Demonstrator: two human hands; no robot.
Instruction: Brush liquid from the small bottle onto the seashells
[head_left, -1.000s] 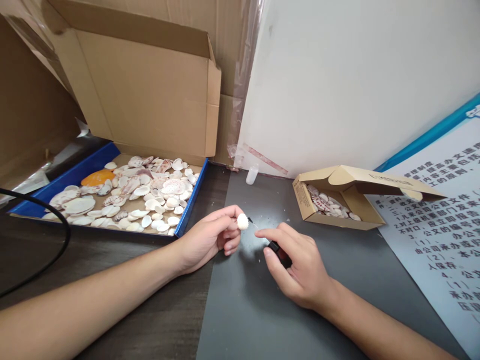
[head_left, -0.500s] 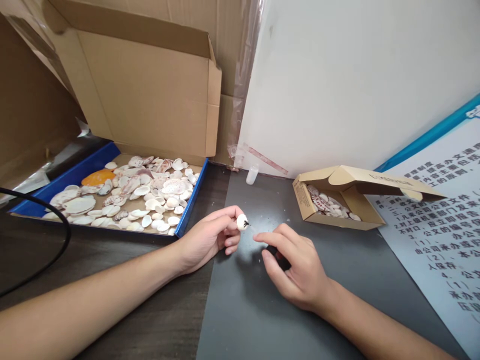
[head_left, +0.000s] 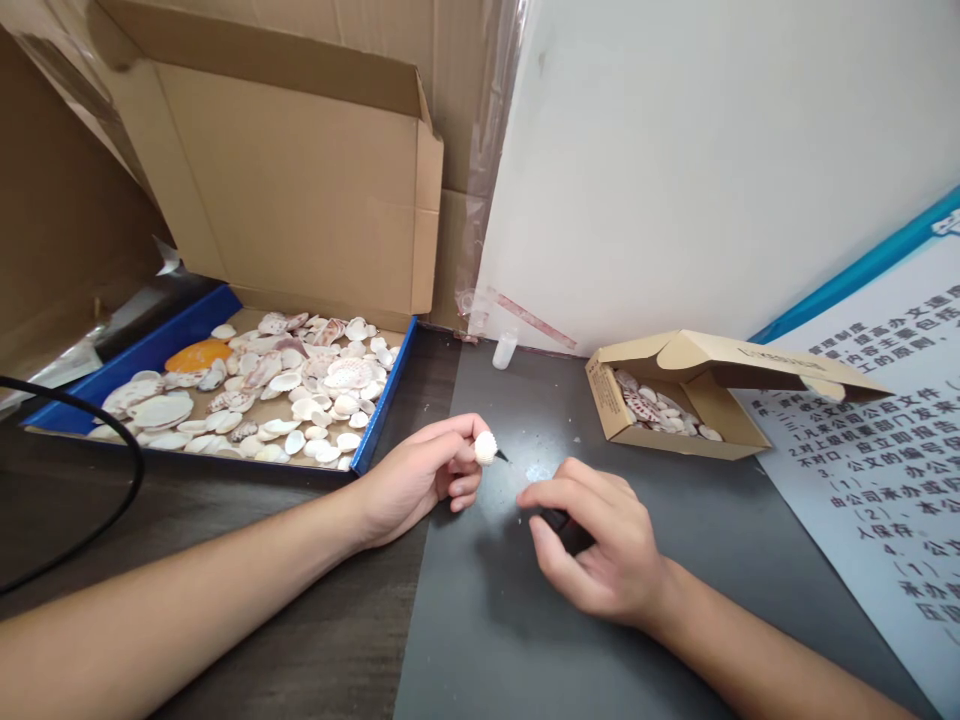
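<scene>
A small white ribbed seashell [head_left: 486, 448] is pinched in the fingertips of my left hand [head_left: 444, 468], above the edge of the grey mat. My right hand [head_left: 600, 545] is closed around a small brush, whose dark pointed tip [head_left: 503, 456] lies just right of the shell; whether it touches is unclear. Most of the brush's dark handle is hidden by my fingers. To the left, a blue-sided cardboard box [head_left: 384, 405] stands with its lid up, holding many loose shells [head_left: 285, 382] and a larger orange shell [head_left: 198, 356].
A smaller cardboard box [head_left: 611, 405] with shells inside stands half open at the right. A small translucent bottle [head_left: 505, 350] stands by the white wall panel [head_left: 675, 170]. A printed sheet [head_left: 877, 480] lies right, a black cable [head_left: 124, 500] curves left, and a grey mat [head_left: 480, 640] covers the table.
My right hand has drawn slightly back and to the right. The brush's dark bristles were spread over the shell; now they form a point beside it, and the shell's ribbed face shows.
</scene>
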